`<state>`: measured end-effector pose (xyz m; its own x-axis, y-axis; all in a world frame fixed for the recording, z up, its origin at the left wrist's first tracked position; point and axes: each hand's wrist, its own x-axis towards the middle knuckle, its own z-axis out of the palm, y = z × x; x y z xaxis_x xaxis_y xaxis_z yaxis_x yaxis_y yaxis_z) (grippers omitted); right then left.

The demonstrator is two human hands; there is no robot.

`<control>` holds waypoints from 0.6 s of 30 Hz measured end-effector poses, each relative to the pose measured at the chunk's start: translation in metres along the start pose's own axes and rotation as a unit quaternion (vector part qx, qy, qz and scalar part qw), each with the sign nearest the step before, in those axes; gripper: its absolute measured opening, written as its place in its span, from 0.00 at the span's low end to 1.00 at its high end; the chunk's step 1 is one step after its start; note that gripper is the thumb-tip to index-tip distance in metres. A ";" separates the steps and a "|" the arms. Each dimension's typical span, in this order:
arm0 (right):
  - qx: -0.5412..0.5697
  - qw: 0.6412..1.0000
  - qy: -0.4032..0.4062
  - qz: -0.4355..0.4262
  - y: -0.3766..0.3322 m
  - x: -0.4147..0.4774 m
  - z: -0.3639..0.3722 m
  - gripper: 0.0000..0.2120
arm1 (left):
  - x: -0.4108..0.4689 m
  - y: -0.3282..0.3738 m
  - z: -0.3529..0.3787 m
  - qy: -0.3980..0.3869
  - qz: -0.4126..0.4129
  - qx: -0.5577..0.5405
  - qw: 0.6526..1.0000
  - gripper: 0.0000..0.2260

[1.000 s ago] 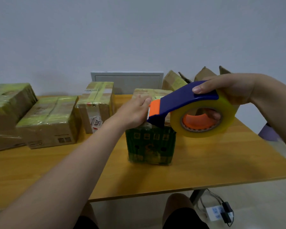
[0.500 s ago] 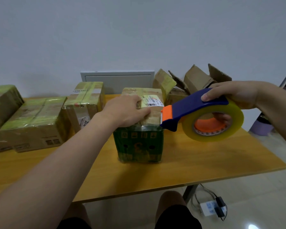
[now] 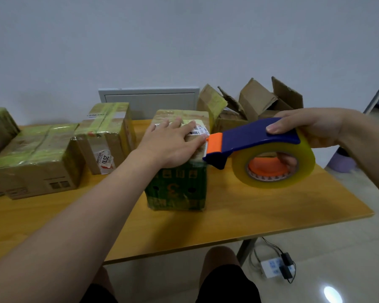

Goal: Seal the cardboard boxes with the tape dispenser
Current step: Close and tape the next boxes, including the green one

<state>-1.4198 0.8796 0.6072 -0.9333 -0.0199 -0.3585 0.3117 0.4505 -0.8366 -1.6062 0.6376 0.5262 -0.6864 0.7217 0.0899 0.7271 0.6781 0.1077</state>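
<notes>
In the middle of the frame a green box [image 3: 177, 189] stands on the yellow wood table [image 3: 271, 206]. Its top is brown with a white label. The left hand [image 3: 171, 143] lies flat on that top, fingers straight, pressing down and gripping nothing.

At the right, the right hand [image 3: 311, 127] holds the tape dispenser [image 3: 249, 138] tight. The thumb lies on the blue handle and the fingers curl through the orange middle of the clear tape roll [image 3: 274, 162]. The dispenser's orange tip is at the top right edge of the green box, just beside the left fingertips. It seems to touch the box, but this is hard to see.

On the left side of the frame, three taped boxes [image 3: 35, 158] sit on the table. Behind the green box, toward the upper right, are open boxes [image 3: 249, 106] with their flaps up. A white power strip [image 3: 274, 266] lies on the floor at the lower right.
</notes>
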 end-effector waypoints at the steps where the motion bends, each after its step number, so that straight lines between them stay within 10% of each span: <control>1: 0.009 1.000 -0.001 0.002 0.005 -0.003 -0.003 0.33 | 0.000 0.000 0.001 0.002 0.000 0.001 1.000 0.38; 18: -0.162 0.977 -0.039 0.133 -0.079 0.004 0.017 0.21 | 0.002 0.006 0.003 0.006 -0.006 0.008 1.000 0.49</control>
<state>-1.4454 0.8287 0.6652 -0.8070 0.0735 -0.5860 0.4565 0.7072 -0.5399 -1.6035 0.6435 0.5244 -0.6956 0.7114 0.1002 0.7185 0.6892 0.0936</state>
